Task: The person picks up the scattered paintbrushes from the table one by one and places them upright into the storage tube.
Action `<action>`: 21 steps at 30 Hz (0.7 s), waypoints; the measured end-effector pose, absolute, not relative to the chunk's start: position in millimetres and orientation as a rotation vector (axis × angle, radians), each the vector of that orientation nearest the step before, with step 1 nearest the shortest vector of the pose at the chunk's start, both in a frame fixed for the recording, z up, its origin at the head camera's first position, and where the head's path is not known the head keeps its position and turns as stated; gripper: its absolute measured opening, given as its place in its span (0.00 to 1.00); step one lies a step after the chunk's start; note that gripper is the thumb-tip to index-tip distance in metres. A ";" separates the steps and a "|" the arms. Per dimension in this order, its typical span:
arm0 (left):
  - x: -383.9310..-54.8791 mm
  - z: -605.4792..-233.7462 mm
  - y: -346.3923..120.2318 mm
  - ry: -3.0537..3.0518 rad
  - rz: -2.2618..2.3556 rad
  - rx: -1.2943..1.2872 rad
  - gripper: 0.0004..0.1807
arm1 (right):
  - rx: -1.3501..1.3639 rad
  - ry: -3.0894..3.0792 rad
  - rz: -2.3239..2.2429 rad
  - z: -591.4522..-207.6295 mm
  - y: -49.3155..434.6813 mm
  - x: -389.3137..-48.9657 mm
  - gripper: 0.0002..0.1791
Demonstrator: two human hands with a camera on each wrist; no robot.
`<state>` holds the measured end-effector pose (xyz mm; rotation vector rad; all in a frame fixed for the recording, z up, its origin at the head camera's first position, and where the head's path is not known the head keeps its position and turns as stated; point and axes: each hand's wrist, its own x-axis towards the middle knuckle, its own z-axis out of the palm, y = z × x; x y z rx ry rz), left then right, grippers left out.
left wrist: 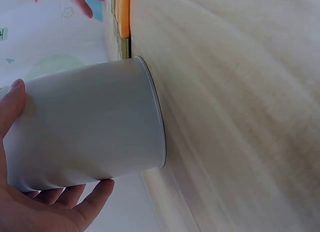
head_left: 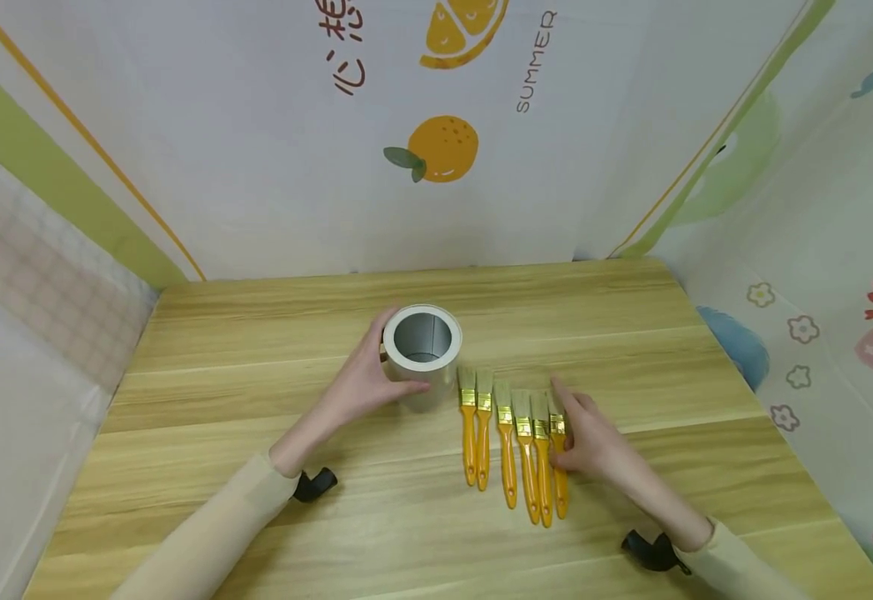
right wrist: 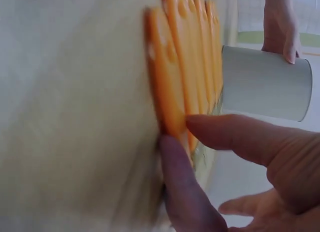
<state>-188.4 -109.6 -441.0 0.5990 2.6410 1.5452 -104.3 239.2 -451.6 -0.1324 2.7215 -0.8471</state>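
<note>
A grey can [head_left: 423, 377] with a white rim stands upright on the wooden table. Its top is uncovered, and the hollow inside shows bare metal. My left hand [head_left: 361, 375] holds the can from the left, thumb along the near side and fingers around the far side. To the can's right, several paintbrushes [head_left: 506, 433] with orange handles lie in a row, bristles pointing away from me. At the right end of this row, my right hand [head_left: 594, 437] pinches the outermost paintbrush [right wrist: 167, 77] between thumb and finger, beside its metal band.
The wooden table [head_left: 256, 333] ends at a printed white cloth [head_left: 271, 183] hanging behind it. More patterned cloth hangs at the left and right sides. A black strap piece [head_left: 316, 485] shows by the left wrist, another black piece [head_left: 650, 552] by the right.
</note>
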 end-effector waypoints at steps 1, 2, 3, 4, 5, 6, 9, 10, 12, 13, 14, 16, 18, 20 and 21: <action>-186.7 -441.0 -110.1 2.646 1.542 0.598 0.65 | -0.119 2.719 -0.866 -452.3 238.4 -102.7 0.66; -185.1 -441.0 -110.6 2.649 1.540 0.593 0.65 | -0.105 2.726 -0.876 -452.9 237.4 -101.5 0.66; -183.5 -441.1 -111.3 2.654 1.536 0.587 0.65 | -0.090 2.724 -0.893 -454.0 237.0 -100.7 0.66; -181.9 -441.1 -112.0 2.659 1.533 0.580 0.65 | -0.072 2.720 -0.919 -454.8 236.6 -100.3 0.66; -180.3 -441.2 -112.7 2.666 1.528 0.575 0.65 | -0.057 2.718 -0.941 -455.8 236.6 -100.2 0.66; -178.5 -441.3 -113.4 2.675 1.517 0.566 0.66 | -0.045 2.715 -0.968 -456.6 236.8 -100.3 0.66; -173.0 -441.2 -115.5 2.686 1.497 0.553 0.66 | -0.044 2.706 -1.042 -458.4 238.9 -102.2 0.64; -171.0 -441.1 -116.1 2.686 1.490 0.549 0.66 | -0.045 2.701 -1.062 -458.5 239.9 -103.0 0.63; -167.3 -440.8 -116.9 2.685 1.479 0.535 0.66 | -0.045 2.694 -1.093 -458.1 242.6 -104.7 0.61; -165.5 -440.6 -117.2 2.680 1.477 0.528 0.66 | -0.043 2.692 -1.103 -457.5 244.0 -105.6 0.60; -164.0 -440.5 -117.3 2.679 1.470 0.519 0.67 | -0.040 2.688 -1.113 -456.6 245.2 -106.5 0.58; -161.3 -440.1 -117.7 2.675 1.462 0.509 0.67 | -0.033 2.679 -1.141 -453.9 247.0 -108.3 0.56; -159.4 -439.9 -118.0 2.676 1.452 0.497 0.67 | -0.026 2.665 -1.178 -450.0 247.8 -110.3 0.52; -158.0 -439.7 -118.5 2.672 1.454 0.501 0.67 | -0.017 2.635 -1.241 -444.9 247.8 -112.7 0.49; -157.4 -439.5 -118.7 2.666 1.460 0.505 0.67 | -0.013 2.621 -1.273 -442.2 247.7 -114.1 0.47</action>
